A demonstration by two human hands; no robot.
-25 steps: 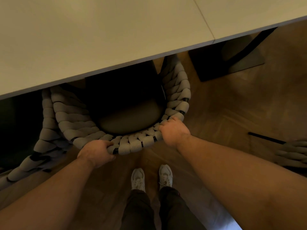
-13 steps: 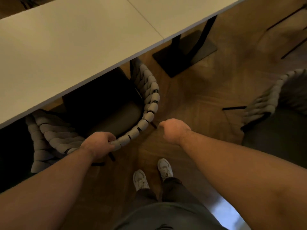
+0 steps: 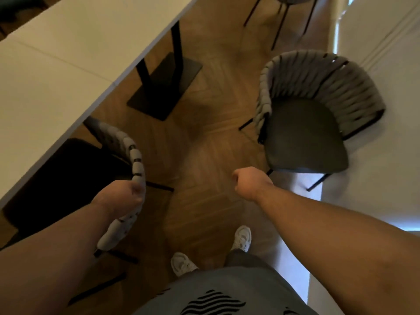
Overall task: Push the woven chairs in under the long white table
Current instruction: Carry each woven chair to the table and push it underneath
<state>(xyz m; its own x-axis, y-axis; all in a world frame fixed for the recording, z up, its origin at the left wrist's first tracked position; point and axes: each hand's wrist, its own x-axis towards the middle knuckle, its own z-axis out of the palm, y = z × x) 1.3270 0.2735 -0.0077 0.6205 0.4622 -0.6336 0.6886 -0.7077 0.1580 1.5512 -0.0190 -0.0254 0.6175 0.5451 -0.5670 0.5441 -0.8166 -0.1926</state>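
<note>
**Head view.** The bench (image 3: 68, 64) runs along the 10 o'clock side. The near chair (image 3: 137, 165) sits at 8 o'clock with its dark seat under the bench edge — only its woven back rim stands clear. The left hand (image 3: 120, 198) grips that rim, fingers curled round it. The right hand (image 3: 248, 181), just right of centre, is curled into a fist and holds nothing. The far chair (image 3: 318, 105) stands at 2 o'clock on the floor (image 3: 204, 144) — well apart from the bench, beside the wall (image 3: 386, 42).
</note>
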